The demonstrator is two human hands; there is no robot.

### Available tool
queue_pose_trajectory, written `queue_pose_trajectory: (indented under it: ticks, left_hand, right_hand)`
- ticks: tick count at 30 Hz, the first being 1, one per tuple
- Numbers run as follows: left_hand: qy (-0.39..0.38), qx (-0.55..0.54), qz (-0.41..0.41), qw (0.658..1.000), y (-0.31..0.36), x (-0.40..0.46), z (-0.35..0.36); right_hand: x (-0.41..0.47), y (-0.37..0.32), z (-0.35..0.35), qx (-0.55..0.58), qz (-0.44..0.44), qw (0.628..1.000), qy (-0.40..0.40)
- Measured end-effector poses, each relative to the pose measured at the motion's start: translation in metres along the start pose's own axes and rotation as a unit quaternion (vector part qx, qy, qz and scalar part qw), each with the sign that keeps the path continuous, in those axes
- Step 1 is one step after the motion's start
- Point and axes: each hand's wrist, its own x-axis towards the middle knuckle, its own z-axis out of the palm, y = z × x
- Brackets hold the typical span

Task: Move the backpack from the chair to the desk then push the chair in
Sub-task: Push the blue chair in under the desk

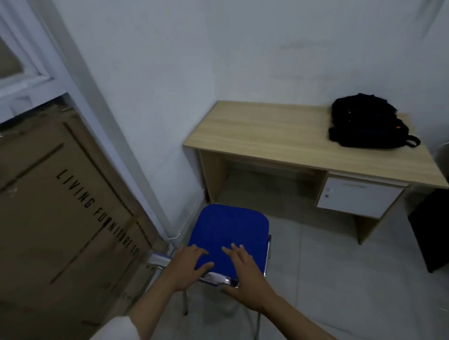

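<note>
A black backpack [364, 121] lies on the right rear part of the light wooden desk [268, 132], which stands in the corner against the white walls. The chair [228, 230], blue padded with a chrome frame, stands on the floor in front of the desk's left side, outside the kneehole. My left hand [188, 265] and my right hand [245, 273] both rest on the top of the chair's back, fingers laid over the blue padding and thumbs around the chrome rail. The seat carries nothing.
A large cardboard box [54, 201] with black lettering leans at the left, close to the chair. A white drawer unit [359, 195] hangs under the desk's right side. A dark object [436, 226] stands on the tiled floor at the right.
</note>
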Motion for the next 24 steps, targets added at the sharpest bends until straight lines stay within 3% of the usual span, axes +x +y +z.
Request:
queue_pose_trajectory:
  ticks: [4, 7, 11, 24]
  left_hand:
    - [-0.063, 0.045, 0.066, 0.995, -0.023, -0.005, -0.012]
    - [-0.103, 0.134, 0.115, 0.979, -0.032, -0.002, -0.016]
    - [-0.117, 0.196, 0.120, 0.966, -0.050, 0.009, -0.013]
    - [-0.107, 0.207, 0.216, 0.948, -0.060, 0.033, -0.007]
  right_hand:
    - [0.017, -0.017, 0.035, -0.057, 0.057, 0.996, -0.043]
    - [0.024, -0.020, 0.040, -0.117, 0.101, 0.988, -0.016]
    - [0.024, -0.024, 0.037, -0.162, 0.118, 0.980, -0.002]
    - [0.024, -0.018, 0.035, -0.150, 0.138, 0.979, 0.020]
